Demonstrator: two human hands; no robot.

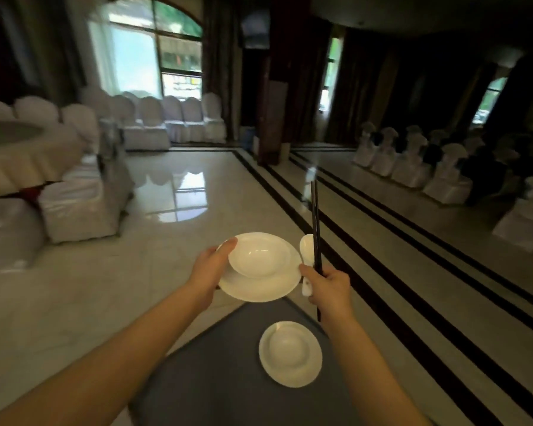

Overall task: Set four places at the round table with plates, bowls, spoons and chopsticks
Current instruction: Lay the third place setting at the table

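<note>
My left hand [211, 269] grips the left rim of a white plate [259, 290] held in the air, with a white bowl [256, 255] sitting in it. My right hand [328, 287] holds a white spoon [307, 250] and a pair of black chopsticks [315, 222] that point up and away. Below my hands, a second white plate with a bowl in it [290, 353] rests on a grey surface [222, 379].
A round table [28, 155] with a cream cloth stands at the far left, ringed by white-covered chairs [77, 207]. More covered chairs [173, 121] line the window wall and the right side [413, 164]. Glossy tiled floor [197, 195] stretches ahead.
</note>
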